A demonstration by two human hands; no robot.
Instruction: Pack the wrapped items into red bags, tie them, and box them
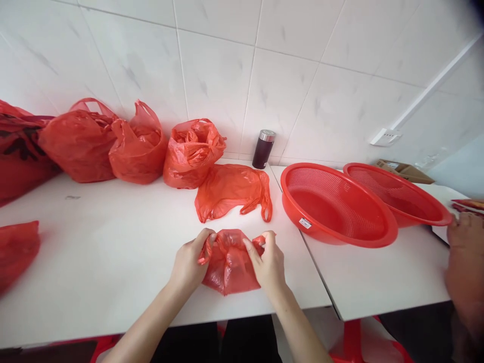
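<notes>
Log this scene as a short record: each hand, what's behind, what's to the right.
Left hand: gripping one side of a red translucent plastic bag
Right hand: gripping its other side
Behind: flattened red plastic bag with handles; dark cylindrical flask with silver lid
To the right: two round red perforated plastic basins; another person's hand
Surface: white table

Both forearms (pixel 153 315) reach forward (fingers (pixel 269 242) bent, pinching)
</notes>
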